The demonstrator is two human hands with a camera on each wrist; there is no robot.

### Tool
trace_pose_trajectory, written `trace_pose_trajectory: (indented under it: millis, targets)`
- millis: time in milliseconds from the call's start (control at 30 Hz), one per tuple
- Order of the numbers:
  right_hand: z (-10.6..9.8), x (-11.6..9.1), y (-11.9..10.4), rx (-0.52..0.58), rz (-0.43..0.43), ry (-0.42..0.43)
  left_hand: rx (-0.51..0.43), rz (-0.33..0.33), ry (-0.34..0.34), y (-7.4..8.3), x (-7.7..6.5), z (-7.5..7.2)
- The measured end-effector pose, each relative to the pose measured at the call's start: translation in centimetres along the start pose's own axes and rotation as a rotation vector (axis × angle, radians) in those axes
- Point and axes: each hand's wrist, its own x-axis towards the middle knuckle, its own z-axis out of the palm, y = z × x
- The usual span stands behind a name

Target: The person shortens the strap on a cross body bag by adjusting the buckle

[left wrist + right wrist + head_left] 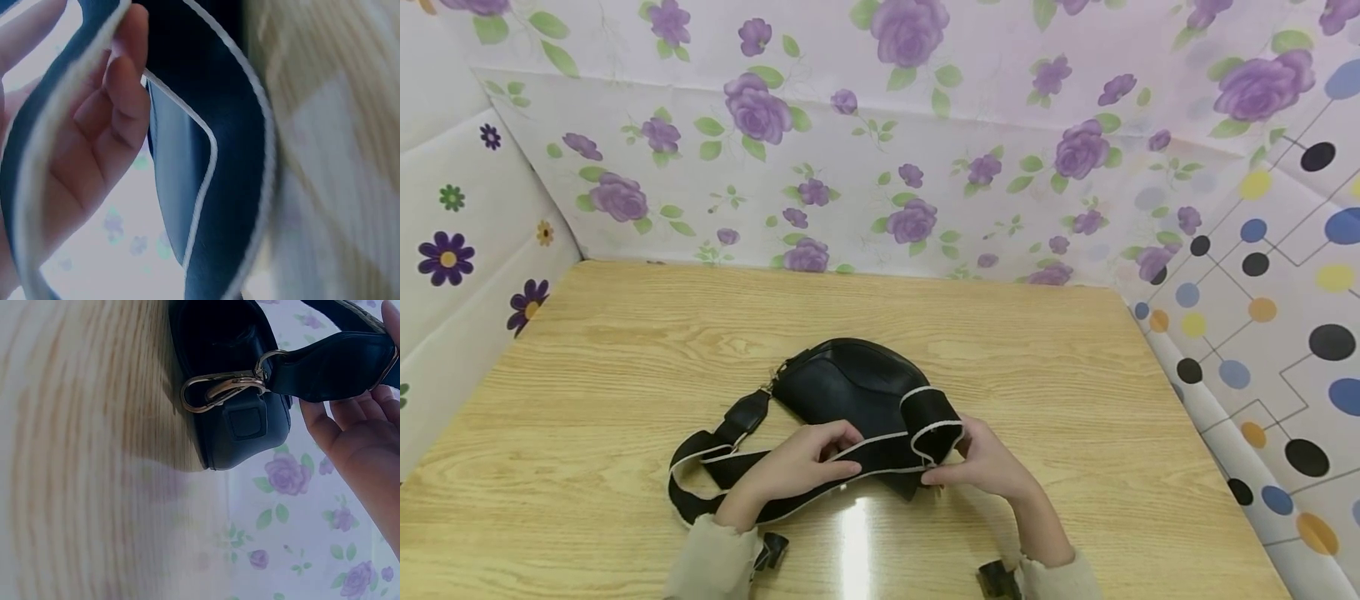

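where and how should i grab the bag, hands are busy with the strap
The bag is probably best pinched at its curved far edge, coming from above on the far side: that arc shows bare, while the strap crosses the near side, where the left hand and right hand are.

The table (pixel 1037 333) spreads across the lower frame, and I see the back wall (pixel 850 167) behind it along the top, the left wall (pixel 460 208) at the left edge and the right wall (pixel 1292 300) at the right. On the table, below centre, lies the bag (pixel 842 392). From its left end the strap (pixel 880 454) loops to the lower left, then runs rightward before the bag to a second loop. The 2 hands are before the bag: left hand (pixel 805 461) lower centre, right hand (pixel 988 462) beside that second loop.
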Motion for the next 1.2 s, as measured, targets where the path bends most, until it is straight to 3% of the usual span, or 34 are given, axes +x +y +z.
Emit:
trace_pose_trajectory:
  millis: [633,900,1200]
  targets:
    - [0.3,0.1,0.0,-0.032,0.031,0.003,0.069,0.044,0.054,1.5,0.9,1.2]
    - [0.4,0.1,-0.1,-0.053,0.023,-0.004,0.002,-0.029,0.047,1.7,0.9,1.3]
    - [0.4,0.2,-0.2,-0.084,0.053,-0.026,-0.039,-0.009,0.029,1.7,0.5,1.0]
